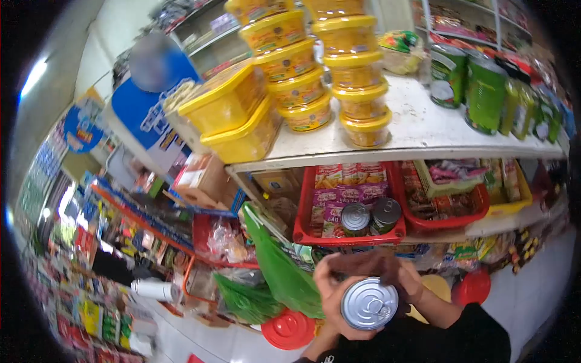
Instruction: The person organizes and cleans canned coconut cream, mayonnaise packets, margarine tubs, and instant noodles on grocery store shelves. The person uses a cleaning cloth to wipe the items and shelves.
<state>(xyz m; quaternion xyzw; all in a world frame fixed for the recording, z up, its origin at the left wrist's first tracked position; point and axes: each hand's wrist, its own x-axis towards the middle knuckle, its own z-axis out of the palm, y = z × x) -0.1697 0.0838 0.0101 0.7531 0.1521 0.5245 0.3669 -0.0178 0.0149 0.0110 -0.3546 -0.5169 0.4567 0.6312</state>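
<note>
Low in the head view, both my hands close around one silver tin can [369,302] whose pull-tab lid faces the camera. My left hand [330,299] grips its left side from below. My right hand [396,272] wraps over its top and right side. Just beyond, two more cans [369,216] stand in a red basket [348,239] on the lower shelf, in front of snack packets.
A white upper shelf [417,127] carries stacked yellow tubs [296,66], yellow boxes [230,112] and green cans [475,85]. A green plastic bag [278,266] hangs left of my hands. Red lids [289,330] lie on the floor. A person in blue [148,91] stands far left.
</note>
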